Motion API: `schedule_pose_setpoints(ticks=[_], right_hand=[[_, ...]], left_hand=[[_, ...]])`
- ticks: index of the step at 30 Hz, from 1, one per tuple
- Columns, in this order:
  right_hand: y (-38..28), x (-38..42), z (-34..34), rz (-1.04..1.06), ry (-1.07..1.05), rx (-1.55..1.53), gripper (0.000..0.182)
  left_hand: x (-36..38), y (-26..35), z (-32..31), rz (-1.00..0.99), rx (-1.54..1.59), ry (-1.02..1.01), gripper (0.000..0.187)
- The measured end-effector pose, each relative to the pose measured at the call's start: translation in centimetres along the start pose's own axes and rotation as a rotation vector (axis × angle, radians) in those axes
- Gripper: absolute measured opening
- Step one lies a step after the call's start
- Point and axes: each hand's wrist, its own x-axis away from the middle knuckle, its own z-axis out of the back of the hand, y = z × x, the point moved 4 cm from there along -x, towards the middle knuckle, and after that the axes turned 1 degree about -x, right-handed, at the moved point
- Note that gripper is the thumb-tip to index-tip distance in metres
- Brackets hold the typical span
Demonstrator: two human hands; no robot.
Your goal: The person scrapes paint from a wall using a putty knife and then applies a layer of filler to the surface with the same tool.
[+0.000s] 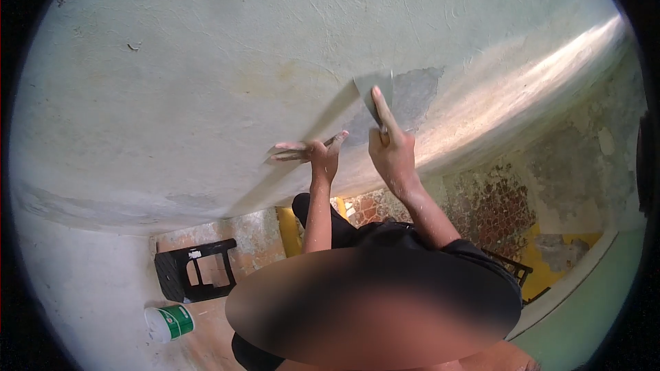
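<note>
A scraper with a broad flat blade (365, 92) is gripped in my right hand (397, 158), index finger stretched along the blade. Its wide edge meets the pale wall (206, 41) beside a bare grey patch (418, 89) where the coating is gone. My left hand (323, 156) is at the wall, left of and lower than the scraper, fingers reaching left and thumb out to the right. Whitish residue coats its fingers, and nothing is held in it. Fine cracks and ridges mark the wall above both hands.
Down at the left stand a black stool (165, 275) and a white bucket (157, 325) with a green label. Yellow-painted surface (289, 231) and worn reddish tiles (502, 209) show below. A black frame (526, 276) is at lower right. A blurred oval covers the bottom middle.
</note>
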Motion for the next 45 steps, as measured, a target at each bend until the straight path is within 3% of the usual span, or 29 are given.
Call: schedule_pose_setpoints(ticks=[2, 7, 9, 13, 15, 18, 21, 24, 25, 26, 28, 34, 36, 42, 44, 45], right_hand=[[-2.0, -1.7, 0.8, 0.000, -0.009, -0.012, 0.081], [-1.2, -0.1, 0.6, 0.007, -0.033, -0.044, 0.080], [1.3, 1.9, -0.3, -0.068, -0.083, 0.036, 0.081], [0.2, 1.6, 0.3, -0.083, -0.068, 0.021, 0.083], [0.2, 1.4, 0.1, -0.125, -0.136, 0.043, 0.084], [0.6, 1.7, 0.3, -0.086, -0.107, 0.038, 0.083], [2.1, 2.5, -0.3, -0.115, -0.123, 0.015, 0.082], [0.6, 1.0, 0.1, -0.112, -0.164, 0.043, 0.083], [0.4, 0.8, 0.0, -0.121, -0.167, 0.041, 0.083], [0.1, 0.6, 0.0, -0.108, -0.153, 0.029, 0.083], [0.3, 0.9, 0.1, -0.100, -0.138, 0.015, 0.083], [2.2, 1.9, -0.5, -0.101, -0.164, 0.077, 0.085], [-0.4, 0.2, 0.2, -0.060, -0.124, -0.008, 0.086], [0.2, 1.2, 0.4, -0.069, -0.135, 0.017, 0.086], [1.7, 2.4, 0.2, -0.102, -0.156, 0.025, 0.086], [1.8, 2.7, 0.0, -0.147, -0.178, 0.029, 0.086]], left_hand=[[0.2, 0.0, 0.2, 0.326, -0.167, -0.209, 0.084], [0.0, -3.1, -0.7, 0.242, -0.164, -0.109, 0.089], [-0.2, -3.9, -1.3, 0.117, -0.127, -0.098, 0.096], [-0.2, -7.3, -2.7, 0.078, -0.034, -0.246, 0.089], [-0.3, -10.8, -3.6, 0.127, -0.078, -0.192, 0.100], [2.1, -8.9, -2.8, 0.085, -0.081, -0.108, 0.101], [5.7, -6.0, -0.2, 0.051, -0.101, 0.026, 0.121], [7.4, -2.5, 2.1, 0.203, 0.141, -0.137, 0.120], [7.4, -6.3, 1.6, 0.061, 0.154, -0.067, 0.116], [7.7, -5.8, 2.3, 0.065, 0.149, -0.071, 0.116], [8.7, -5.1, 3.6, 0.471, 0.479, -0.082, 0.109], [10.1, -5.9, 5.1, 0.527, 0.466, -0.040, 0.096], [10.4, -6.3, 4.9, 0.542, 0.504, -0.070, 0.095], [9.8, -2.0, 5.1, 0.450, 0.495, -0.076, 0.095], [9.1, 0.1, 5.3, 0.155, 0.281, -0.077, 0.100], [8.5, 1.7, 5.5, 0.153, 0.276, -0.076, 0.100]])
